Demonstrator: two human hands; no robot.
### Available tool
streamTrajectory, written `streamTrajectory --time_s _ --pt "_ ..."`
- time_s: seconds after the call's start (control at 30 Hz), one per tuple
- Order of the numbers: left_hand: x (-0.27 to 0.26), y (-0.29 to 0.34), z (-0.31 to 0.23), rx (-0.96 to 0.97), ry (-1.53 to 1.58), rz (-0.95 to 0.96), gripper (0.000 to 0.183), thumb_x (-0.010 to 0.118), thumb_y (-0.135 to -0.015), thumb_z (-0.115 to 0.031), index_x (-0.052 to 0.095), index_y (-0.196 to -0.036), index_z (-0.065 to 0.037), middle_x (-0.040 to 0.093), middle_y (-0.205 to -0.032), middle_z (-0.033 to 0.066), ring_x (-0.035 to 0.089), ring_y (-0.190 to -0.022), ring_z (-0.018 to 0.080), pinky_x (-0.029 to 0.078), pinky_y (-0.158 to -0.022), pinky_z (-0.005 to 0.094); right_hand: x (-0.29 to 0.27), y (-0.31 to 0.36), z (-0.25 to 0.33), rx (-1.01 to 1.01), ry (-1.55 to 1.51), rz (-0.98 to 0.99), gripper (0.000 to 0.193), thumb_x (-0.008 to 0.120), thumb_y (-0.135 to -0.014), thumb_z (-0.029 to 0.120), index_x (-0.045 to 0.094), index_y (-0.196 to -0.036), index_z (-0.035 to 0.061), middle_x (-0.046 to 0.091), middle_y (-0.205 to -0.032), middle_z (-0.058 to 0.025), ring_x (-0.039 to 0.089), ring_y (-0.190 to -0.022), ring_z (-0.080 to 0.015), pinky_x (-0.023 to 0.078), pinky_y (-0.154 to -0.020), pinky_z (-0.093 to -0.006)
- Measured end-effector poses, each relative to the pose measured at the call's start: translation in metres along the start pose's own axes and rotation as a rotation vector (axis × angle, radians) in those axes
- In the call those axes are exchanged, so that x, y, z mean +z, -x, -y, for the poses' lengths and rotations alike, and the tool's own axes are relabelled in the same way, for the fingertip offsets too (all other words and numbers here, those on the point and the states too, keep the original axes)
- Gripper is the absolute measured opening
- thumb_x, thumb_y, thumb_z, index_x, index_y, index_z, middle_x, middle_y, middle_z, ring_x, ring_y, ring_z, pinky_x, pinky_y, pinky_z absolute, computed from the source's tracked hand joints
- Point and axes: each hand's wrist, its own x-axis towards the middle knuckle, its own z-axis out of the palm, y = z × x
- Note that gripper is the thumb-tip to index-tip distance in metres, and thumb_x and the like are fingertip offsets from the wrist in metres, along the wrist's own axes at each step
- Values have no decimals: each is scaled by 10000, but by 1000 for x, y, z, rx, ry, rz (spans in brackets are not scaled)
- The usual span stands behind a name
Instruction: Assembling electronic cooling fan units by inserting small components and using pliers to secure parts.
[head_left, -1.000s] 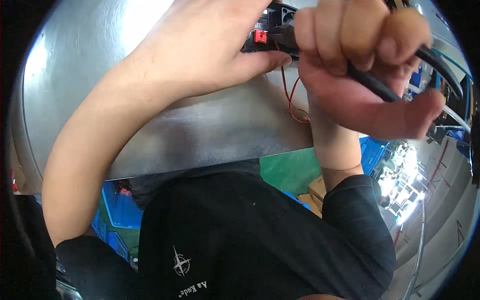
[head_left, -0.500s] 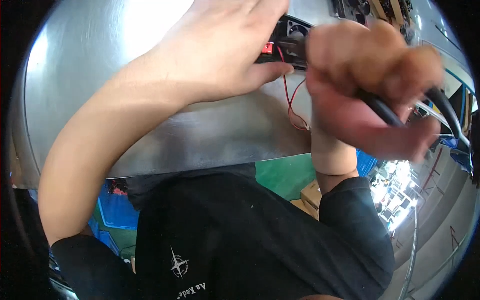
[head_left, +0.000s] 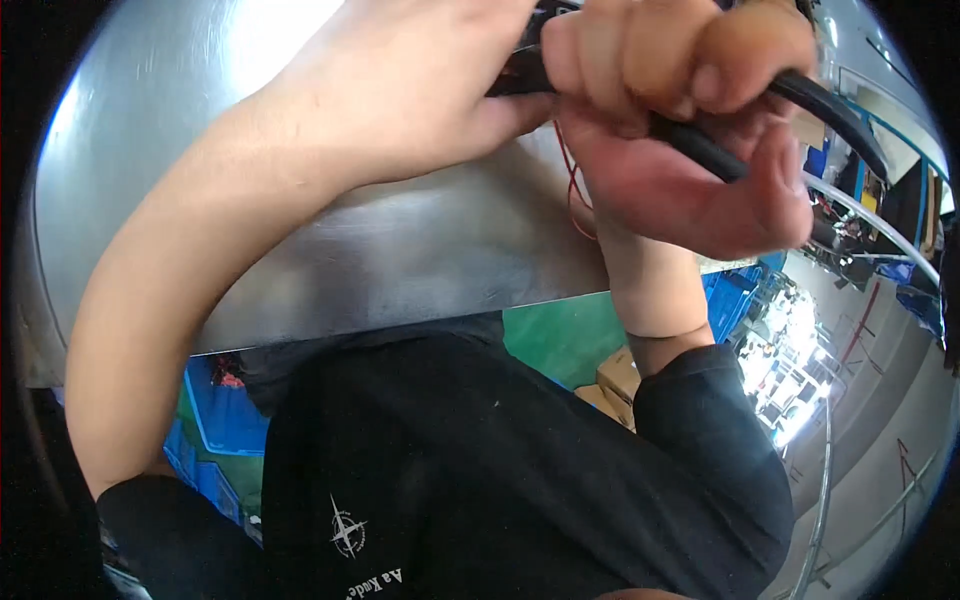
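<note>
Right hand has its fingers curled round a black-handled tool, right beside the left hand; can't tell what the left fingers are doing. Handles look stiff, probably not heavy, so I'd grip well back. Those thin red wires over the metal table seem floppy, easily snagged.

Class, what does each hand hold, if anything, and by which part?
The right hand grips a tool by its black handles; whether the left hand holds anything cannot be told.
</note>
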Motion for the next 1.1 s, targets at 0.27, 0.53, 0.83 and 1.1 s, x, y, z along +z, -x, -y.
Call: streamTrajectory --time_s 0.27,0.53,0.83,1.1 --pt "13 6 8 123 -26 -148 548 772 -840 -314 489 -1133 52 529 -1198 291 492 -1184 458 374 -1080 530 -14 -3 9 -44 30 37 463 567 -991 608 453 -960 161 444 -674 -11 352 -532 -130 334 -546 -321" --pt "5 3 -9 -9 49 -38 528 780 -815 -277 493 -1123 42 534 -1172 282 499 -1168 462 397 -1057 514 -22 13 21 -54 65 64 471 564 -987 618 457 -964 161 445 -682 -7 362 -536 -127 341 -542 -316" --pt "19 2 0 114 -21 -160 500 751 -799 -217 489 -1127 55 533 -1182 294 488 -1195 473 393 -1070 512 -24 -4 3 -80 123 115 480 561 -982 630 461 -968 161 447 -691 -2 374 -540 -124 350 -537 -311" --pt "19 -5 -7 17 15 -75 529 766 -807 -234 489 -1148 62 542 -1208 296 487 -1231 478 390 -1078 529 -39 2 6 -71 170 137 488 558 -978 640 465 -971 160 448 -699 2 384 -544 -122 358 -533 -307"
